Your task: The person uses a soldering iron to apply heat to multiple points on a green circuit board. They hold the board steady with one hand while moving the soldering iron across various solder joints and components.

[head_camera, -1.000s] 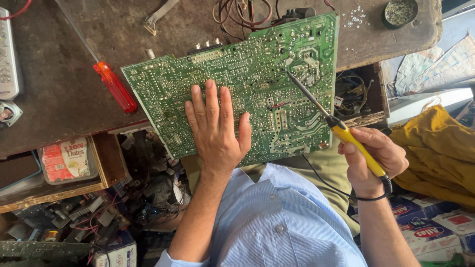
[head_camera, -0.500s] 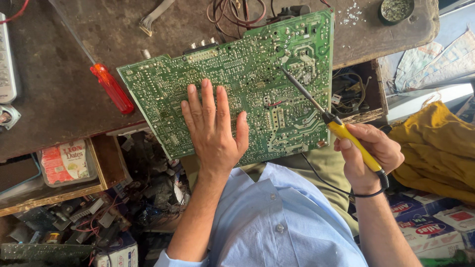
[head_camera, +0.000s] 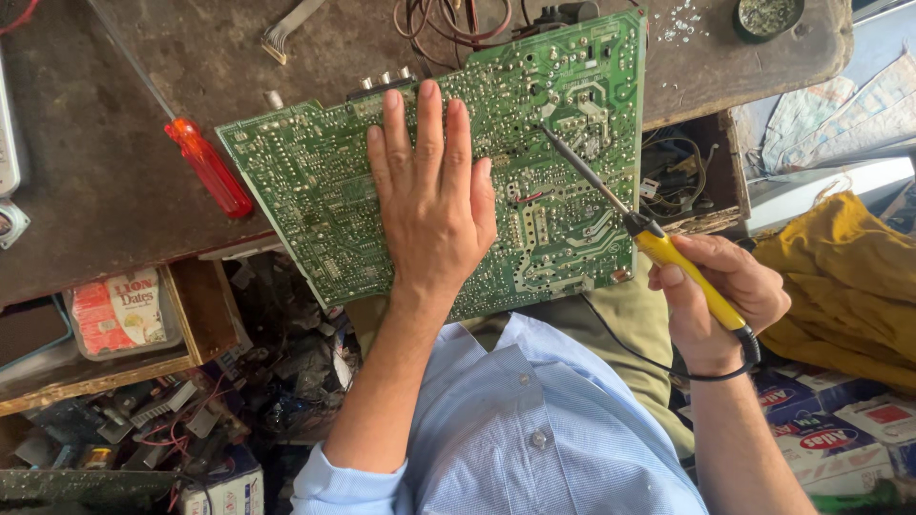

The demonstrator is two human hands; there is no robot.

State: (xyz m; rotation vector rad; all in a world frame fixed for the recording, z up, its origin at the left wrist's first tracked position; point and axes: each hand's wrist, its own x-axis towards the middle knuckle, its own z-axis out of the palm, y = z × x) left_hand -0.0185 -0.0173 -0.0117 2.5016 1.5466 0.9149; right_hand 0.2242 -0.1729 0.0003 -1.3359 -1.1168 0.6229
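Pressing flat, left hand (head_camera: 434, 205) has fingers (head_camera: 426, 124) spread on the green circuit board (head_camera: 315, 191) on the counter (head_camera: 95, 172). Right hand (head_camera: 720, 300) at 4 o'clock, fingers clenched around the yellow-handled soldering iron (head_camera: 682, 272), tip on the board at 1 o'clock of the left hand.

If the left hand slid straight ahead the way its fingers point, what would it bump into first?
Probably the row of small metal jacks at the far edge of the green circuit board. The left hand lies flat on the board, fingers pointing there. Beyond them is the brown bench top.
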